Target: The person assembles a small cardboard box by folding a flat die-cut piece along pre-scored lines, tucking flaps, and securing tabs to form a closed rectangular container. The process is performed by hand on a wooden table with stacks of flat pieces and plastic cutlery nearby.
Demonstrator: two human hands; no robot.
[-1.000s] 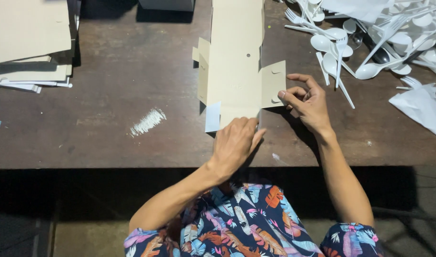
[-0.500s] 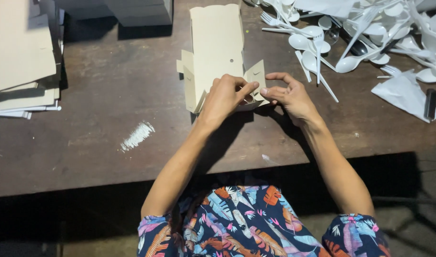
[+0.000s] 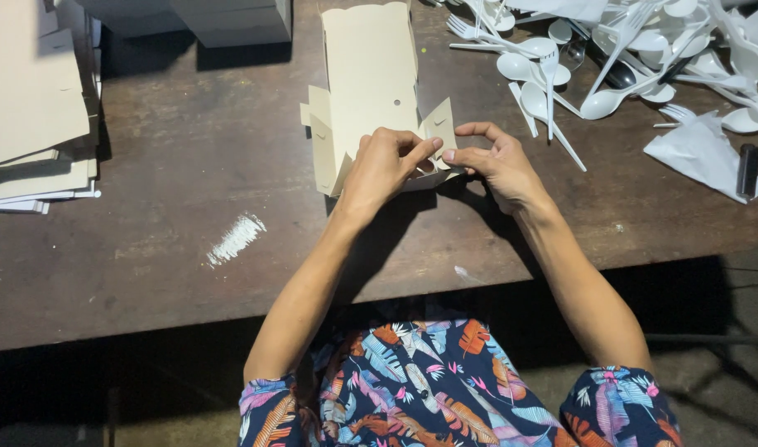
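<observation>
Pinching the near-end flaps of a flat cardboard box blank (image 3: pixel 369 74) at upper centre, left hand (image 3: pixel 385 168) and right hand (image 3: pixel 499 161) meet fingertip to fingertip on the wooden table (image 3: pixel 172 232), white plastic spoons (image 3: pixel 561 74) upper right.

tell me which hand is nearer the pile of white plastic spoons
Right. The right hand pinches the cardboard box blank's near flap, just left of the spoons. The left hand grips the same end, farther left.

White plastic spoons (image 3: pixel 561 79), flat cardboard stack (image 3: pixel 31 108), dark wooden table (image 3: pixel 164 215), paint smear (image 3: pixel 236 238)
</observation>
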